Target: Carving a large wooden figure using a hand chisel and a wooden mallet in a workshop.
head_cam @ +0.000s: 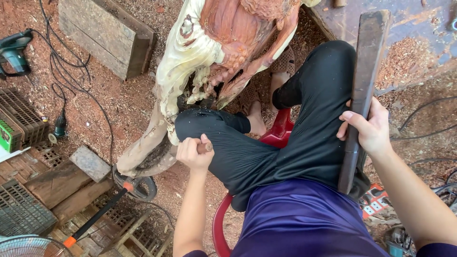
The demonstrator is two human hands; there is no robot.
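Observation:
My left hand (194,153) is closed around the wooden handle of a chisel (206,147), held low beside the base of a large carved wooden sculpture (214,52) of pale and reddish wood. The chisel's blade is hidden behind my fist and knee. My right hand (369,129) grips a long dark wooden mallet bar (362,90), raised upright above my right thigh. I sit on a red plastic stool (281,131) in black trousers, with my bare feet against the sculpture's foot.
Sawdust and wood chips cover the ground. A thick plank (107,35) lies at the back left, a green power tool (14,52) with black cables at far left, wood blocks (62,183) and grates at lower left, a raised platform (414,43) at right.

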